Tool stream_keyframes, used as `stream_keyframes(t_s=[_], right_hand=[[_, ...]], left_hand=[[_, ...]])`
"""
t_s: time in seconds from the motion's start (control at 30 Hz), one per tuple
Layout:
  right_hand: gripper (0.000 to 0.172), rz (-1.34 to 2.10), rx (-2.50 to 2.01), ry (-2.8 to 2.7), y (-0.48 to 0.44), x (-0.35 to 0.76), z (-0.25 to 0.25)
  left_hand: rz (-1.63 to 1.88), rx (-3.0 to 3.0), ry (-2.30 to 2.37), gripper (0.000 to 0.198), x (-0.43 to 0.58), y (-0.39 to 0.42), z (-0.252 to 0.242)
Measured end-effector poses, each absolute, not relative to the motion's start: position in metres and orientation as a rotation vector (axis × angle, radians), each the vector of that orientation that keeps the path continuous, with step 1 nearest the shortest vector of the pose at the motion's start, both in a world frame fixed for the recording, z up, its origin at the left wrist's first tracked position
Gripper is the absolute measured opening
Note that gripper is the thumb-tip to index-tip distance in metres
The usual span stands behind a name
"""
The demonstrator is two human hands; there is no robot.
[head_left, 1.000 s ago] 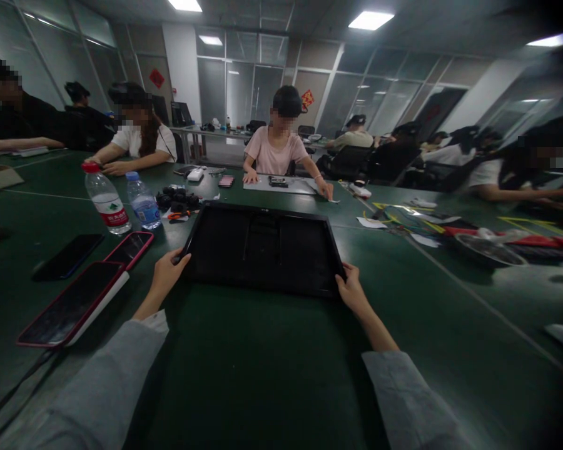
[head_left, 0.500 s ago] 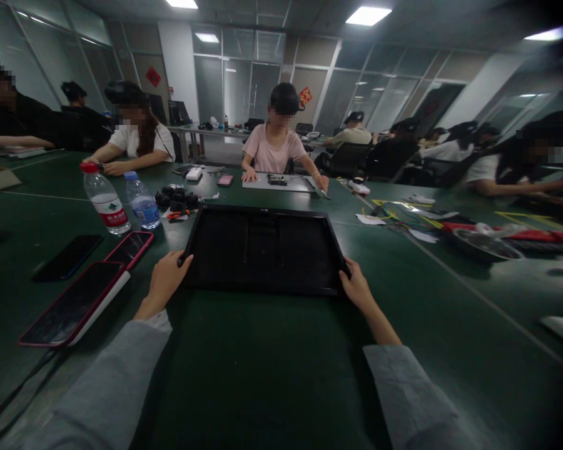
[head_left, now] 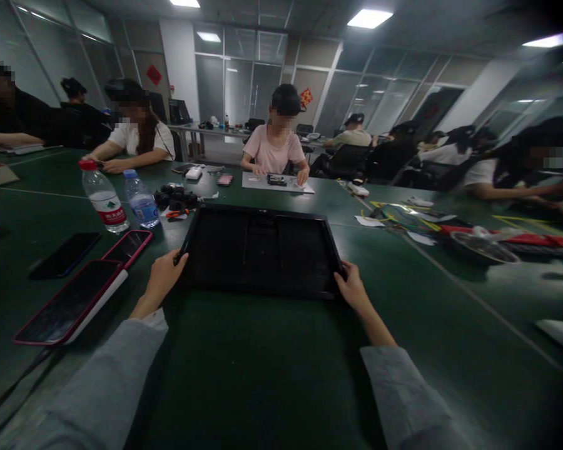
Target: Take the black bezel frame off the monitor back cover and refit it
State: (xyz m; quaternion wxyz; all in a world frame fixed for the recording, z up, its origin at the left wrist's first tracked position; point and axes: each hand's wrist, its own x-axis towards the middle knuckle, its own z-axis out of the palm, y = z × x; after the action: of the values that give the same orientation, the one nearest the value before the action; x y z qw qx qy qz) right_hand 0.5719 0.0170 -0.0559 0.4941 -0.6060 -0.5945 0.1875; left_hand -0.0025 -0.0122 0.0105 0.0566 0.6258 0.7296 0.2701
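A black, shallow rectangular monitor housing (head_left: pixel 216 256) lies in front of me on the green table, with a raised rim and a small pale logo on its far edge. My left hand (head_left: pixel 162 280) grips its left side, thumb on top of the rim. On the opposite side, my right hand (head_left: pixel 353 289) holds the near right corner, thumb also over the rim. The undersides of both hands' fingers are partly hidden by the housing.
Left of my left hand lie several phones, one a red-edged phone (head_left: pixel 72 303). Behind them stand a red-capped bottle (head_left: pixel 107 203) and a blue-capped bottle (head_left: pixel 141 200). Black cables (head_left: pixel 176 197) lie beyond. A metal pan (head_left: pixel 485 249) and wires are right. A co-worker (head_left: pixel 274 147) sits opposite.
The housing and both my hands have shifted very slightly left and nearer in view, grip unchanged. The co-worker opposite has drawn both hands in over the white board.
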Motion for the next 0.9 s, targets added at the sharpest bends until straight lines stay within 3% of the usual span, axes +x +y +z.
stream_keyframes(t_s=[0.17, 0.3, 0.4, 0.57, 0.9], right_hand=[[0.064, 0.514, -1.466, -1.409, 0.015, 0.574, -0.047], [0.080, 0.813, -1.439, -1.348, 0.004, 0.579, -0.034], [0.080, 0.978, -1.466, -1.288, -0.001, 0.578, -0.025], [0.075, 0.904, -1.392, -1.215, 0.006, 0.567, -0.022], [0.075, 0.654, -1.311, -1.078, -0.010, 0.583, -0.020]], left_hand=[[0.848, 1.897, 2.173, 0.052, -0.005, -0.009, 0.005], [0.831, 1.922, 2.192, 0.054, -0.012, -0.008, 0.001], [0.822, 1.878, 2.166, 0.055, -0.018, -0.007, 0.002], [0.883, 1.751, 2.081, 0.059, -0.019, -0.008, 0.008], [1.239, 1.622, 2.095, 0.045, -0.027, -0.005, -0.002]])
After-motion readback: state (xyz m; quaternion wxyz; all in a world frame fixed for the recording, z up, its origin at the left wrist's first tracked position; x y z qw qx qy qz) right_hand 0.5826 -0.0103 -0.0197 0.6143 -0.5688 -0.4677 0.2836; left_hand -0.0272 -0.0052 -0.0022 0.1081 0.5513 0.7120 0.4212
